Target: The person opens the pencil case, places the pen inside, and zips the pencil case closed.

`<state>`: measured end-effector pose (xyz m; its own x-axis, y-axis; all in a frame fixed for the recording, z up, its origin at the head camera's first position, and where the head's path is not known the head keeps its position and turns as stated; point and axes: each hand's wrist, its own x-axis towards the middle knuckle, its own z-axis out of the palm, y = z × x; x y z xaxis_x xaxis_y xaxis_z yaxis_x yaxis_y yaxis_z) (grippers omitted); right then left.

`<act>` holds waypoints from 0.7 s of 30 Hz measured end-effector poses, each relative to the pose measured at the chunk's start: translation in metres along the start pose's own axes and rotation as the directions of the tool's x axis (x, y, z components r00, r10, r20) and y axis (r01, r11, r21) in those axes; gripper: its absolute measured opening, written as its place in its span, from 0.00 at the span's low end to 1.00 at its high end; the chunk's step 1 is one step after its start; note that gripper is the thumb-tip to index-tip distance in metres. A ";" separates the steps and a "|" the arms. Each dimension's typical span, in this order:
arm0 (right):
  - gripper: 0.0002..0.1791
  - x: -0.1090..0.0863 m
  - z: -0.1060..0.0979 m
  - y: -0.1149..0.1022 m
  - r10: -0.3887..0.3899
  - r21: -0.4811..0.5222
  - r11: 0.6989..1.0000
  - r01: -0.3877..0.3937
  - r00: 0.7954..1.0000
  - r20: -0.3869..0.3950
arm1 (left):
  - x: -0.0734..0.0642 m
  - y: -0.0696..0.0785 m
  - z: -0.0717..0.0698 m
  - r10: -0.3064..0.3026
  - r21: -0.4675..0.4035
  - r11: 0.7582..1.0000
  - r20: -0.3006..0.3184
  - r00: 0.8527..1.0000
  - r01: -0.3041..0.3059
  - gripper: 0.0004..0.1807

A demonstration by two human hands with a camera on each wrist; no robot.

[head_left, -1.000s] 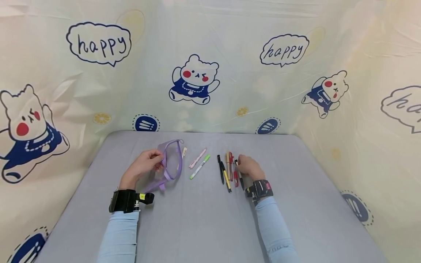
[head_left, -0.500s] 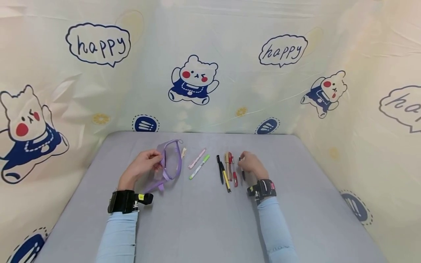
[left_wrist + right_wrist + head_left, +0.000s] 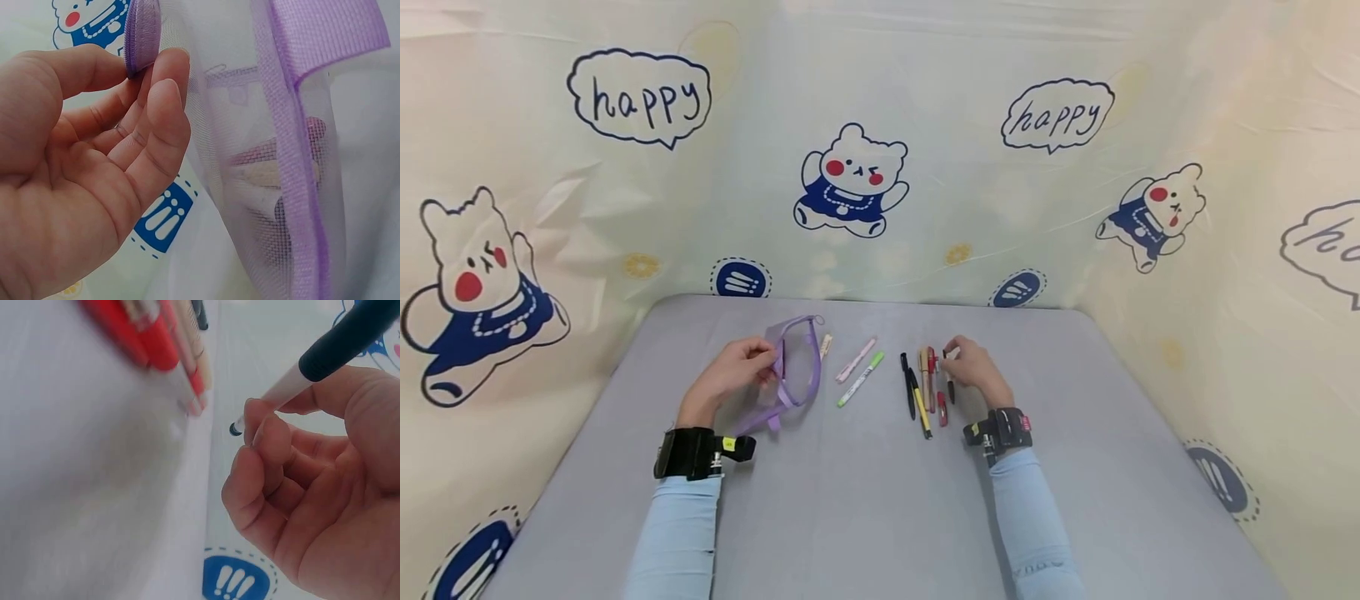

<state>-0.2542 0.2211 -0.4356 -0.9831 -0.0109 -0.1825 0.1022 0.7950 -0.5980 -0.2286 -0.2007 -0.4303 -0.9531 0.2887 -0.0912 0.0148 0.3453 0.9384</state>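
Observation:
My left hand (image 3: 730, 373) pinches the zip edge of a purple mesh pouch (image 3: 814, 375) between thumb and fingers, and the pouch's mouth gapes. In the left wrist view, several pen-like shapes show through the mesh (image 3: 250, 112); whether they lie inside or behind it I cannot tell. Over on the right, my right hand (image 3: 976, 371) pinches a white pen with a dark grip (image 3: 340, 347). That pen is tilted and held off the table in the right wrist view. Just left of this hand lie red pens (image 3: 942, 408) and a tan pen (image 3: 924, 375).
Left of those lie a black pen (image 3: 907, 387) and a yellow-and-black pen (image 3: 920, 408). Between them and the pouch are a pink pen (image 3: 856, 360) and a green-capped marker (image 3: 861, 380). A grey cloth covers the table (image 3: 865, 500); a printed curtain (image 3: 925, 67) stands behind.
My right hand has drawn the pen slightly right, away from the row, and raised it. The left hand keeps its hold on the pouch. The head view has shifted a little.

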 end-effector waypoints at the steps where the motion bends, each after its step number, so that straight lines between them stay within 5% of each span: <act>1: 0.21 0.000 0.000 -0.001 -0.012 0.008 1.000 0.012 1.000 -0.003 | 0.000 0.000 0.000 0.000 -0.002 1.000 0.004 1.000 0.000 0.14; 10: 0.16 0.003 0.007 -0.015 -0.160 0.058 0.985 0.163 0.986 -0.053 | 0.001 0.000 0.000 -0.023 -0.007 1.000 0.000 1.000 0.023 0.14; 21: 0.18 0.006 0.024 -0.041 -0.228 0.106 0.966 0.235 0.971 -0.074 | -0.001 0.001 0.001 -0.012 -0.021 1.000 0.008 1.000 0.012 0.15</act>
<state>-0.2611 0.1742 -0.4312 -0.9889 -0.1474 0.0170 -0.1166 0.7008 -0.7037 -0.2277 -0.1999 -0.4291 -0.9509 0.2911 -0.1052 -0.0033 0.3303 0.9439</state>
